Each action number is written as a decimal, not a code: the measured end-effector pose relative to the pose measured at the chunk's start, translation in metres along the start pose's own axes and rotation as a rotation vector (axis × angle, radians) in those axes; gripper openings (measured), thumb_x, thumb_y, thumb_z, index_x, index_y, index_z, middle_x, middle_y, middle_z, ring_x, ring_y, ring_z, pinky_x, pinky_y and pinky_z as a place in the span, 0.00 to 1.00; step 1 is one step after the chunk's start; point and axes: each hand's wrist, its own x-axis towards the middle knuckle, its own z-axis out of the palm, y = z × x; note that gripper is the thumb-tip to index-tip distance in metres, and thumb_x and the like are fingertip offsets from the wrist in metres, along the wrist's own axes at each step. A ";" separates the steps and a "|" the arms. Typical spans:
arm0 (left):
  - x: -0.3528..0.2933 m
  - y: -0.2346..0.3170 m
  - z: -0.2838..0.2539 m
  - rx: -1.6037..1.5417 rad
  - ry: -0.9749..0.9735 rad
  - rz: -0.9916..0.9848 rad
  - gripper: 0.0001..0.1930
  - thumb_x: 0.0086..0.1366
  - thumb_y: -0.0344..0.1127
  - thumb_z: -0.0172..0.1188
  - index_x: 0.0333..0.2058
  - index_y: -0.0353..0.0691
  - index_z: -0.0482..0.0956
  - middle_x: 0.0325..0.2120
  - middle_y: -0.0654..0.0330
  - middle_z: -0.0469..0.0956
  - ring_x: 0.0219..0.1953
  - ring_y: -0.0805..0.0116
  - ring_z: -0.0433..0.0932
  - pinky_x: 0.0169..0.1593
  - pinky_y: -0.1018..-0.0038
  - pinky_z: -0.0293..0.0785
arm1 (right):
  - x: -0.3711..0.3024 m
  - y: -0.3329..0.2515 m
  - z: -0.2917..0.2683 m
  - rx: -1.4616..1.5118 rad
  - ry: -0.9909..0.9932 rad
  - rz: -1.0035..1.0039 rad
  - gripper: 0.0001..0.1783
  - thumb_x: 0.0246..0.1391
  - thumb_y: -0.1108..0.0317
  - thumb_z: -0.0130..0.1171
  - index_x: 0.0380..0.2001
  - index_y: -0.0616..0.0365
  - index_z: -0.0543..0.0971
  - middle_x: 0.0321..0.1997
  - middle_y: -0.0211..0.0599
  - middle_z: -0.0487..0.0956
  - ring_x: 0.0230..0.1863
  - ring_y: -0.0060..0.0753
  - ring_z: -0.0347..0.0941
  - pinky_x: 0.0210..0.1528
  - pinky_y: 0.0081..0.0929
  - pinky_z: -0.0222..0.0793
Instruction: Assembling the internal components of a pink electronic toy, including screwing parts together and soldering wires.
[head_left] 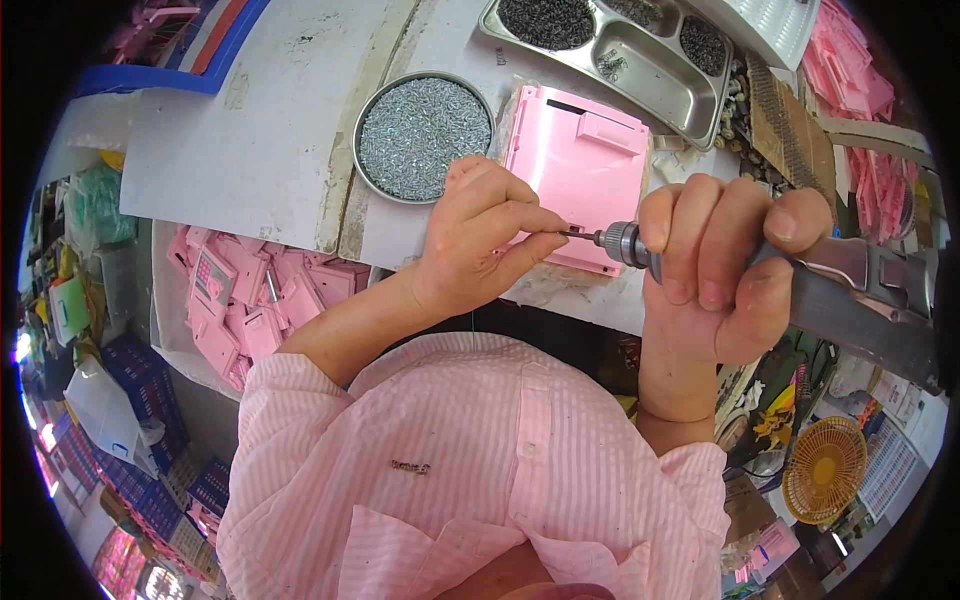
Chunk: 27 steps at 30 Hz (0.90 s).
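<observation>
My right hand (725, 260) is wrapped round a grey electric screwdriver (628, 244), held nearly level with its bit pointing left. Thumb and forefinger of my left hand (490, 225) are pinched together at the tip of the bit, on what looks like a small screw (572, 231), mostly hidden by the fingertips. Beneath both lies a pink plastic casing (575, 150), flat on the table, with a raised bar and a dark slot near its far edge. A round metal dish (357, 150) full of small silvery screws stands just beyond my left hand.
A steel compartment tray (655, 75) with dark screws stands at the back right. Left of my forearm, a white bin (165, 320) holds pink plastic parts (235, 290). More pink parts (850, 70) are heaped at the far right, above an orange basket (824, 470) lower down.
</observation>
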 end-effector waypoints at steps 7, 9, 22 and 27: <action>-0.005 0.000 -0.003 0.148 0.000 -0.030 0.13 0.45 0.32 0.75 0.33 0.47 0.84 0.29 0.67 0.75 0.34 0.66 0.73 0.44 0.65 0.62 | -0.006 0.008 0.002 -0.012 0.080 -0.006 0.13 0.66 0.63 0.56 0.50 0.51 0.69 0.21 0.26 0.67 0.21 0.23 0.62 0.34 0.31 0.65; 0.006 -0.012 -0.021 0.240 -0.012 -0.093 0.12 0.47 0.34 0.74 0.32 0.47 0.84 0.31 0.66 0.76 0.37 0.64 0.74 0.47 0.63 0.63 | -0.008 0.014 0.002 -0.042 0.152 -0.038 0.15 0.63 0.66 0.60 0.48 0.54 0.67 0.21 0.30 0.68 0.19 0.25 0.63 0.29 0.33 0.67; 0.018 -0.085 -0.062 0.714 -0.247 -0.142 0.08 0.63 0.38 0.61 0.29 0.42 0.80 0.28 0.58 0.77 0.34 0.54 0.77 0.39 0.58 0.69 | -0.072 -0.001 -0.026 -0.218 0.314 -0.024 0.15 0.61 0.74 0.60 0.44 0.57 0.65 0.22 0.33 0.71 0.19 0.24 0.65 0.30 0.33 0.72; 0.023 -0.076 -0.064 0.521 -0.313 -0.282 0.08 0.64 0.36 0.61 0.31 0.37 0.80 0.28 0.56 0.77 0.31 0.56 0.77 0.36 0.63 0.71 | -0.078 0.002 -0.020 -0.270 0.323 0.046 0.13 0.63 0.65 0.60 0.44 0.53 0.66 0.19 0.30 0.67 0.19 0.26 0.63 0.30 0.33 0.67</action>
